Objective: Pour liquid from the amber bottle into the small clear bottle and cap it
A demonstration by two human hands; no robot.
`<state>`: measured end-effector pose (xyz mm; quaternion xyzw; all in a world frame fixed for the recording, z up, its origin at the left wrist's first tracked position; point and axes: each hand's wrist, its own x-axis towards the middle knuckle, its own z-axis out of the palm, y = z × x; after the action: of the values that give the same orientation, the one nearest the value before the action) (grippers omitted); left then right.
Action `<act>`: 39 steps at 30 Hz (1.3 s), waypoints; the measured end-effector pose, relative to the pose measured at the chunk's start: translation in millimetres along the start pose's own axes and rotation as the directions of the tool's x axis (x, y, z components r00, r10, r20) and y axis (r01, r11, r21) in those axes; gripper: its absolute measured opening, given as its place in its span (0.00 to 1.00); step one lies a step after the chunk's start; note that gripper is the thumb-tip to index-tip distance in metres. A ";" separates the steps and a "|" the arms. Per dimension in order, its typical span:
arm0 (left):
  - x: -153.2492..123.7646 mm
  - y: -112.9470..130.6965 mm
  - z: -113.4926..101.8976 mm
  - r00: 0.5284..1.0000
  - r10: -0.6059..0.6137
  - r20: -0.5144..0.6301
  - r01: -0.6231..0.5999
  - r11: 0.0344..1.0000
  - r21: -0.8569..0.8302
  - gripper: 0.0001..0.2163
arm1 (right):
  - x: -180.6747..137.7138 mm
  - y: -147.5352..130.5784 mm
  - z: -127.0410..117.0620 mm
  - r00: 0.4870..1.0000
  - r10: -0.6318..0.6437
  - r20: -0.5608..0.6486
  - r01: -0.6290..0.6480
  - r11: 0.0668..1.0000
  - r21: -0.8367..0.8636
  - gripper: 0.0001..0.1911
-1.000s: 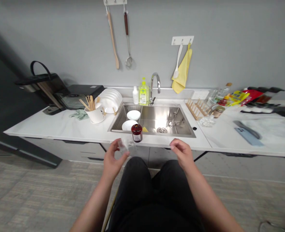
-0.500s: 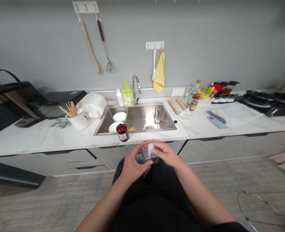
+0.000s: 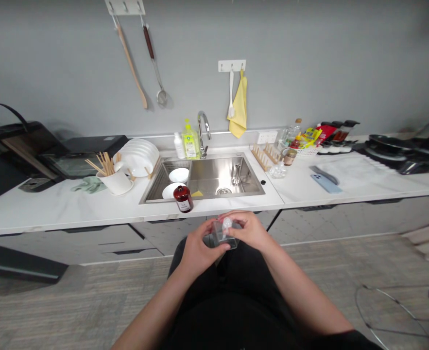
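Observation:
Just in front of the counter edge, my left hand (image 3: 202,247) is wrapped around a clear square-sided bottle (image 3: 231,241), thumb along its lower side. The bottle has a white pump head (image 3: 227,222). My right hand (image 3: 249,231) curves over the top, its thumb and fingers closed around the pump head. Whether the pump is fixed to the bottle or loose, I cannot tell. Beyond my left hand, a dark red-brown bottle (image 3: 182,199) with a white label stands upright at the counter's front edge.
The sink (image 3: 219,176) holds white bowls (image 3: 179,175) at its left. Green dish soap (image 3: 190,142) and the tap (image 3: 203,131) stand behind. Plates (image 3: 140,158) and a chopstick holder (image 3: 115,183) are to the left. Right are wooden racks (image 3: 261,158), condiments (image 3: 311,138) and a phone (image 3: 325,183).
My view has shifted slightly, with the counter sitting a little higher and further left. Both hands keep hold of the clear bottle and its pump, with only slight finger movement.

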<state>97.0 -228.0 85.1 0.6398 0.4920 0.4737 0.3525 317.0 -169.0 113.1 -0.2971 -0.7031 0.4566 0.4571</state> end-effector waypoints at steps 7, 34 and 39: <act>2.7 4.2 3.7 0.998 0.014 -0.063 -0.013 1.000 0.019 0.37 | 2.5 0.9 7.1 0.983 0.029 -0.181 -0.017 0.998 0.066 0.22; 2.9 -2.3 -3.1 0.999 0.000 0.047 0.010 0.977 -0.212 0.39 | -12.4 12.7 -3.0 0.999 0.017 0.051 -0.033 0.945 0.324 0.53; 1.3 0.9 -2.7 0.999 0.011 0.045 0.000 0.972 -0.235 0.41 | -13.2 11.7 -7.0 0.996 0.086 0.034 -0.092 0.947 0.308 0.44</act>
<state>94.7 -227.0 87.1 0.6056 0.4225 0.5146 0.4357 328.9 -172.7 98.6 -0.2486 -0.6134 0.5843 0.4697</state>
